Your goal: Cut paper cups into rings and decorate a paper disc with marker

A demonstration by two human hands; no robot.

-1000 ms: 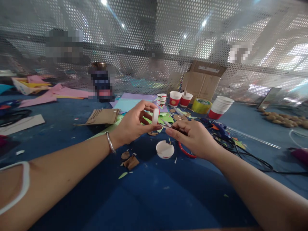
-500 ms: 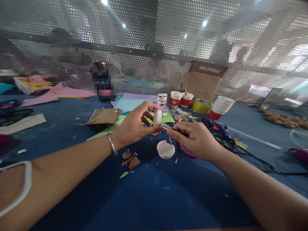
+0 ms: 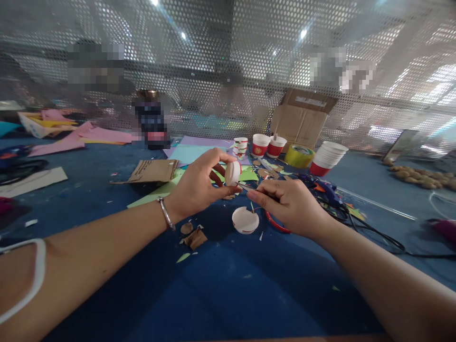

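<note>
My left hand (image 3: 197, 186) pinches a small white paper cup piece (image 3: 232, 173) between thumb and fingers, held above the blue table (image 3: 228, 285). My right hand (image 3: 288, 204) is closed round a thin metal tool with red handles (image 3: 274, 223); its tip touches the lower edge of the cup piece. Right below the hands a cut white cup bottom (image 3: 245, 220) lies on the table. Brown cardboard scraps (image 3: 193, 237) lie near my left wrist.
Red and white paper cups (image 3: 266, 145), a stack of cups (image 3: 327, 158), yellow tape (image 3: 298, 156), a cardboard box (image 3: 302, 118) and coloured paper (image 3: 199, 151) stand behind. A glue gun with black cable (image 3: 331, 195) lies right. A perforated screen closes the back; people sit beyond it.
My left hand turned the cup piece so its round face shows more. The right hand shifted slightly left, keeping the tool tip at the piece.
</note>
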